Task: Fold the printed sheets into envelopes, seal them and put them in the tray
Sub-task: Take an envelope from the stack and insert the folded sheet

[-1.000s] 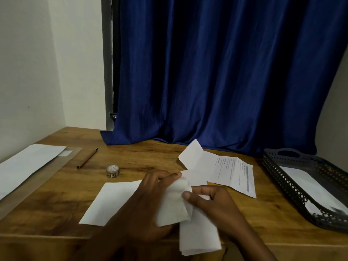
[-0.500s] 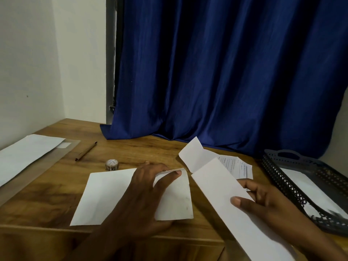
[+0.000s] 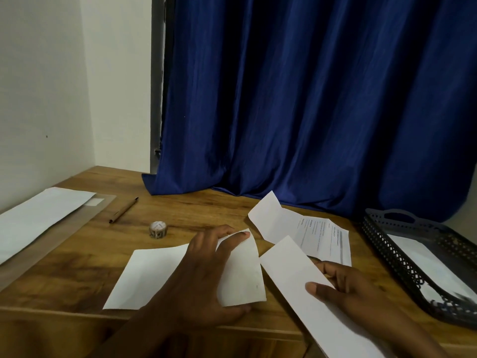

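Step in hand, as judged: folded sheet and envelope brought together for insertion; sealing and traying not yet done.

Landmark: envelope (image 3: 180,275), white, flat on tabletop (image 3: 77,264) near front edge.

Left hand (image 3: 204,277): spread flat on envelope, fingers straight, pressing; index fingertip at the envelope's far right corner, which curls up slightly. Nothing gripped.

Right hand (image 3: 353,288): just right of envelope, pinching folded sheet (image 3: 304,285), thumb on top, fingers beneath. Sheet a long narrow strip, blank side up, far end level with the envelope's right edge, near end past the tabletop's front edge.

Printed sheet (image 3: 307,231): behind and right of envelope, partly unfolded, text side up, one flap raised.

Tape roll (image 3: 158,229): just behind envelope, to the left. Pen (image 3: 123,210): farther behind, left.

Tray (image 3: 402,257): dark, perforated, well right of envelope; white paper already inside.

Next move calls for: envelope mouth opened (which edge, cannot tell), strip turned to match envelope's length, slid in without buckling; tape within reach for sealing.
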The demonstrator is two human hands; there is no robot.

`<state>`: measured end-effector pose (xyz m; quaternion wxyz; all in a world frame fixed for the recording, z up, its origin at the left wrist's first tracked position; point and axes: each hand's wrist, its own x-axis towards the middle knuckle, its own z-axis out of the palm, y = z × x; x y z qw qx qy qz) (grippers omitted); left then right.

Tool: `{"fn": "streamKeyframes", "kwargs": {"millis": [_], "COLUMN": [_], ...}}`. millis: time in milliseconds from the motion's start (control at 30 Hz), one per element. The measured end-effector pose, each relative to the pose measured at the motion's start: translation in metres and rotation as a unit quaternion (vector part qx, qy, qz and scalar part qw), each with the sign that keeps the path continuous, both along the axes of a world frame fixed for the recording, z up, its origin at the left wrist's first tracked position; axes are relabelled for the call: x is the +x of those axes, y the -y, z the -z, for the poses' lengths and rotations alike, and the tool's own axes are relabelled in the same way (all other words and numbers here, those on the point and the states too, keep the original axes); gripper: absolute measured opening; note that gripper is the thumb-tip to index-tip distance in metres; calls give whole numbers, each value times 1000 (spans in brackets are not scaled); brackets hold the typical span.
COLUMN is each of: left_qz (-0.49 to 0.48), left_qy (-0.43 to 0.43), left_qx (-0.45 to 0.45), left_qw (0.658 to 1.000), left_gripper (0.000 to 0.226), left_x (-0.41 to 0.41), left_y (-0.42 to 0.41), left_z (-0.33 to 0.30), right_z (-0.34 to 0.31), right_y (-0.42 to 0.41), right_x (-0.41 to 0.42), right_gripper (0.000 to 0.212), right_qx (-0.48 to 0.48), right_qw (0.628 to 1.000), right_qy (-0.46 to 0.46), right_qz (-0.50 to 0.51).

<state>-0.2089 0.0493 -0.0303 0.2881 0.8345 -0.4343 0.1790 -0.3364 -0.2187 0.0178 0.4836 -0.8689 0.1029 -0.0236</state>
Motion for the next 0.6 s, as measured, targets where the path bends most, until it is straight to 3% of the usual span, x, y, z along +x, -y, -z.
{"fn": "streamKeyframes", "kwargs": {"millis": [133, 600], "left_qz": [5, 4], "left_qy": [-8, -7], "left_qx": [-2, -14], "left_qw": [1000, 1000], "left_gripper": [117, 123], "left_x": [2, 0], "left_y": [-2, -2], "left_z": [0, -1], "right_z": [-8, -28], "right_y": [4, 6], "right_x": [-3, -19], "right_gripper": [21, 26], "right_qx": [26, -19], "right_qw": [999, 997], "right_qy": [17, 12], "right_qz": [8, -67]}}
